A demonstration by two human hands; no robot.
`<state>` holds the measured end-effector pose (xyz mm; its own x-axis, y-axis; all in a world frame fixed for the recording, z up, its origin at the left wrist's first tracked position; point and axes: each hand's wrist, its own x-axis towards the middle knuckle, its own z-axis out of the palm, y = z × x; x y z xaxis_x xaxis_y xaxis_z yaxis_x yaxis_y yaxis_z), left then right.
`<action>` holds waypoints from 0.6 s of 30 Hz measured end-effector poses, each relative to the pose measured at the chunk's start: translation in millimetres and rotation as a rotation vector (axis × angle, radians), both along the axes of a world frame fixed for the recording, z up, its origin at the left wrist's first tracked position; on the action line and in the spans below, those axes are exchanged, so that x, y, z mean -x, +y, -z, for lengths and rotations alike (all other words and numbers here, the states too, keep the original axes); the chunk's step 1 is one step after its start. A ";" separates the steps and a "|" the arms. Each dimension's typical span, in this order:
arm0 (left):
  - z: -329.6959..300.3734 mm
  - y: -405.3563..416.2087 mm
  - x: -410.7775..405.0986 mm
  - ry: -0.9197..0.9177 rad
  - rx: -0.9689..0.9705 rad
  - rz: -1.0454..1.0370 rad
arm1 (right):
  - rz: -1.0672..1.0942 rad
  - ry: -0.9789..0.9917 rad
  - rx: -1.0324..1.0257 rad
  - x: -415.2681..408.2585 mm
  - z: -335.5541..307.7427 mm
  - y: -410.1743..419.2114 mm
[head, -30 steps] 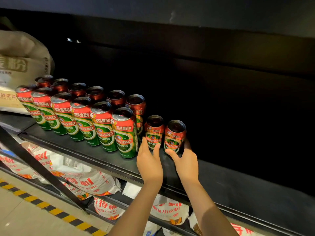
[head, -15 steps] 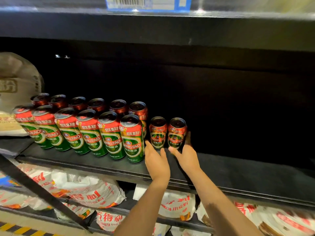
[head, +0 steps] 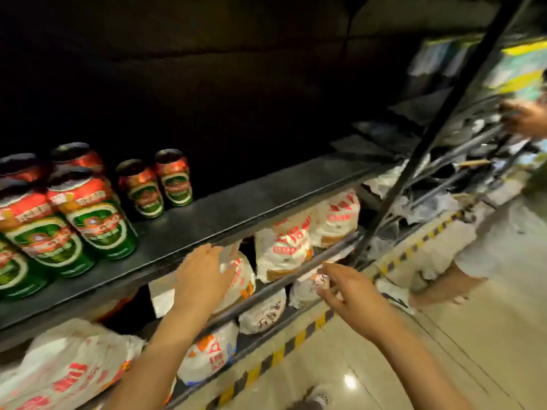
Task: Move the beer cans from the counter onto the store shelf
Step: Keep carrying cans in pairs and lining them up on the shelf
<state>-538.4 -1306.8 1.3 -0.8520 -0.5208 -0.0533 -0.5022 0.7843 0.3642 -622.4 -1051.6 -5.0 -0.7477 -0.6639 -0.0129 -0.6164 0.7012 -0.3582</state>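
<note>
We are drawing both hands back from the shelf (head: 266,199): half a second ago they were cupped around the two rightmost cans, and now those cans are standing on their own at the back while our hands are hanging below the shelf's front edge. The left hand (head: 204,276) is spread loose with nothing in it; the right hand (head: 352,294) is relaxed too, fingers slightly bent, holding nothing that we can make out through the blur. We are judging that this pair is placed, and that we are turning right to fetch more; the counter is not in view.

Counting what is showing: the two fresh cans (head: 155,184) are standing side by side, and left of them at least four more cans (head: 91,214) are crowding the frame edge, the row running out of sight. Several white sacks (head: 284,253) are lying on the racks below. Another person's hand (head: 524,116) is reaching in at far right.
</note>
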 end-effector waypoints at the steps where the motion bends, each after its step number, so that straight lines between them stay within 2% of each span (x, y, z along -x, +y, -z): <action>1: 0.3 18.5 1.0 0.022 -0.024 0.092 | 0.066 -0.011 -0.032 -16.6 0.6 28.1; 4: -1.9 90.3 2.5 0.062 -0.139 0.403 | 0.302 -0.026 -0.062 -75.5 0.6 108.6; 9: -4.8 221.2 -18.0 -0.062 -0.272 0.869 | 0.738 -0.087 0.030 -187.0 -1.5 216.5; 14: -6.5 328.1 -67.7 -0.090 -0.297 1.125 | 1.053 -0.130 0.158 -297.8 1.3 295.4; 18: 0.4 420.5 -125.5 -0.171 -0.404 1.194 | 1.261 -0.138 0.198 -396.1 0.8 360.0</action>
